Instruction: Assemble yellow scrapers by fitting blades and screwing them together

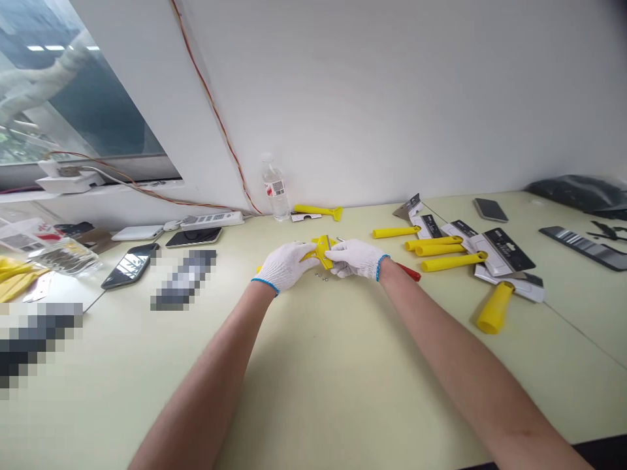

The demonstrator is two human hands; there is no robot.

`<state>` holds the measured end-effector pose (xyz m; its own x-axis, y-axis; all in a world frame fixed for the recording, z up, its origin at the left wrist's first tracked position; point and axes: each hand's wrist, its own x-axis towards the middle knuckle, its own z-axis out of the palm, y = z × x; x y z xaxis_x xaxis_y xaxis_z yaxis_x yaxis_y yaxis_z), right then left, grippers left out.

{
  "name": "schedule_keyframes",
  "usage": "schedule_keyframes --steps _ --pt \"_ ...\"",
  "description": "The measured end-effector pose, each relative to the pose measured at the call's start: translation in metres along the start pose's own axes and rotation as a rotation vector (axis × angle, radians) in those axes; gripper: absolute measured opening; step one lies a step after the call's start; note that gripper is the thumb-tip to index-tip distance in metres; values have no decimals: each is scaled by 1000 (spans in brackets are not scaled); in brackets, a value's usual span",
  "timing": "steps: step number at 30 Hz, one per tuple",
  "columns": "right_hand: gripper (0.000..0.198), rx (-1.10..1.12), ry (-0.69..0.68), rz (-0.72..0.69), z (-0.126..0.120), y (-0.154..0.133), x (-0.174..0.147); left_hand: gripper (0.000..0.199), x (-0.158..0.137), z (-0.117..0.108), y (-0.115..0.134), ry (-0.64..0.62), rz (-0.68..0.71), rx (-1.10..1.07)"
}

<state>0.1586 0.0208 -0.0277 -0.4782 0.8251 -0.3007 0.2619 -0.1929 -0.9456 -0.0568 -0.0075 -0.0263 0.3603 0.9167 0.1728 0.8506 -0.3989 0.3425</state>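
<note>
Both hands wear white knit gloves with blue cuffs. My left hand [287, 264] is closed around a yellow scraper [321, 248]; its handle end peeks out left of the glove. My right hand [355, 256] pinches the scraper's head from the other side, where a thin metal strip shows at the fingertips. Whether that strip is loose or attached, I cannot tell. Just below the head lie several small metal fasteners [321, 278] on the table. A red handle [410, 272] shows behind my right wrist, the rest of it hidden.
Another yellow scraper [318, 211] lies by the wall beside a water bottle [275, 189]. To the right are several yellow-handled scrapers [453, 261] with carded blades [509, 251]. Phones [130, 266], a power strip [213, 220] and a second bottle [66, 256] occupy the left side.
</note>
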Motion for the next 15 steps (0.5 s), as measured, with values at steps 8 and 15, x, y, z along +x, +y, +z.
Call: schedule_keyframes --steps 8,15 --pt "35 -44 -51 60 -10 1 3 36 -1 1 -3 31 -11 46" --pt "37 -57 -44 -45 -12 8 6 33 1 8 1 80 -20 104"
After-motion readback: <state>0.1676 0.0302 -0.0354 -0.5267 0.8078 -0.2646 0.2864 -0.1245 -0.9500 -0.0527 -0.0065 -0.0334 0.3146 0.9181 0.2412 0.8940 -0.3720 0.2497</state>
